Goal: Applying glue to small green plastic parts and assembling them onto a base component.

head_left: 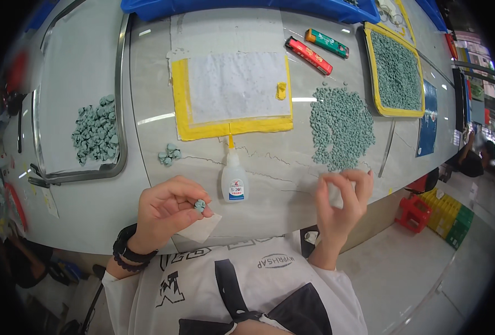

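Note:
My left hand is closed, pinching a small grey-green rosette-like piece between thumb and fingertips. Just beneath those fingers, a pale square of paper lies at the table's front edge. My right hand hovers by the near edge of a spread of tiny grey-green pieces; its thumb and forefinger meet in a pinch, and whatever is between them is too small to make out. Between the hands is a translucent glue bottle with a yellow nozzle. Several larger rosette-like pieces sit beyond my left hand.
A white sheet edged with yellow tape lies beyond the bottle. Red and green lighters rest beside it. A yellow-rimmed tray holds more tiny pieces at right. At left, a metal-rimmed tray contains a heap of rosettes.

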`<state>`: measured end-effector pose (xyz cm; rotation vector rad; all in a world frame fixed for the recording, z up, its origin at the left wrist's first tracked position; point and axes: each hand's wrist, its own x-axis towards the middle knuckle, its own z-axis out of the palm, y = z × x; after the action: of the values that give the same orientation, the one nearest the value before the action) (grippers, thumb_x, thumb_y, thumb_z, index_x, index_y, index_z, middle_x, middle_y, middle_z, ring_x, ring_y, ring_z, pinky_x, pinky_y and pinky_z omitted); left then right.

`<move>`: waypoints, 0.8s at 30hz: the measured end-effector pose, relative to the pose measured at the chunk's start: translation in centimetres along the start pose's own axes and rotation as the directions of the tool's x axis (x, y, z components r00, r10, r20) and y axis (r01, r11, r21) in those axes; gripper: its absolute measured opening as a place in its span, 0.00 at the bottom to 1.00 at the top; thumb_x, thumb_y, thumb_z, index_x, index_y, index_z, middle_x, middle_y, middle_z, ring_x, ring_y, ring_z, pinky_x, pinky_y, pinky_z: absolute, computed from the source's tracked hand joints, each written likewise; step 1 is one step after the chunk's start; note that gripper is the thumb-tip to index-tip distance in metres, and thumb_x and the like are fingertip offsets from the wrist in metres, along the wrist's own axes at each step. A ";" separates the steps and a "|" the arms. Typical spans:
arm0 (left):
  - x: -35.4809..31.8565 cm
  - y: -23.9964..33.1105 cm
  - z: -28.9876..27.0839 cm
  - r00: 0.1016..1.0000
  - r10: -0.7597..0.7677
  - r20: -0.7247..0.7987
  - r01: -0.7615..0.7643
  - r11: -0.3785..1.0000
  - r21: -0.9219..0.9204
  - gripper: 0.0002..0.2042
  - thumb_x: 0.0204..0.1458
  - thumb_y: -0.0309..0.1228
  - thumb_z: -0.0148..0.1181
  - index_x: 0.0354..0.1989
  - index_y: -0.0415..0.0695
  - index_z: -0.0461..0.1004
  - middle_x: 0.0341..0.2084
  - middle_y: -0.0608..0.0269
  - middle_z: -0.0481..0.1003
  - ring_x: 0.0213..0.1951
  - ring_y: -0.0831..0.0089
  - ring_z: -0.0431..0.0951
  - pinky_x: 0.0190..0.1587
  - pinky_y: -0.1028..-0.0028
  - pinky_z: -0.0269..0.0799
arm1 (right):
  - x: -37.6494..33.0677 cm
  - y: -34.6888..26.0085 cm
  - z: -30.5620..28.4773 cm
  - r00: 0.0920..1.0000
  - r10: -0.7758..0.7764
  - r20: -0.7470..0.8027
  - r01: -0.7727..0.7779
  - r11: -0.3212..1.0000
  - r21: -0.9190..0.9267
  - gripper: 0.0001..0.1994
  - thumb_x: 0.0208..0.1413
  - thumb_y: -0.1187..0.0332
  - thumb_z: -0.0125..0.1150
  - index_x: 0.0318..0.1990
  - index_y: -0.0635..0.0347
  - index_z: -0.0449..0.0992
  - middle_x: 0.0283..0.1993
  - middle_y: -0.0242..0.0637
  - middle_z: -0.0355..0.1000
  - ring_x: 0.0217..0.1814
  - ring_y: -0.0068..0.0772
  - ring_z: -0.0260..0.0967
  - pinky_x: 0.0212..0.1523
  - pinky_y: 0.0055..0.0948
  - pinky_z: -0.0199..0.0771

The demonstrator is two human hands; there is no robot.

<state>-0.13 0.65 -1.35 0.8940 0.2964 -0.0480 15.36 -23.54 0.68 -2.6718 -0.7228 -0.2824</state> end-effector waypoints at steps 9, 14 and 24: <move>0.2 0.3 1.5 0.991 0.130 0.021 -0.131 0.991 0.024 0.20 0.44 0.12 0.56 0.49 0.31 0.68 0.45 0.50 0.67 0.46 0.62 0.74 0.49 0.72 0.74 | 1.4 -8.3 1.4 0.856 -0.425 0.295 -0.046 0.506 0.861 0.09 0.34 0.75 0.65 0.28 0.59 0.76 0.31 0.34 0.63 0.34 0.32 0.61 0.43 0.29 0.62; -0.2 0.0 1.3 0.982 0.186 -0.004 -0.185 0.977 0.108 0.17 0.45 0.12 0.56 0.47 0.31 0.70 0.44 0.50 0.68 0.45 0.64 0.75 0.48 0.73 0.74 | 1.4 -8.6 1.9 0.857 -0.390 0.336 -0.113 0.495 0.862 0.08 0.36 0.77 0.64 0.28 0.60 0.76 0.32 0.34 0.63 0.34 0.29 0.61 0.36 0.24 0.60; -0.2 0.0 0.9 0.966 0.259 0.000 -0.252 0.939 0.236 0.13 0.45 0.12 0.58 0.41 0.34 0.74 0.40 0.53 0.73 0.42 0.70 0.75 0.45 0.74 0.73 | 1.0 -9.1 2.2 0.853 -0.336 0.399 -0.204 0.488 0.848 0.11 0.34 0.80 0.63 0.30 0.59 0.76 0.32 0.34 0.63 0.35 0.34 0.59 0.37 0.28 0.58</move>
<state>-0.08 0.00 -0.77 1.1635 0.2038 0.1758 11.67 -14.90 1.60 -1.6594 -0.8183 0.6929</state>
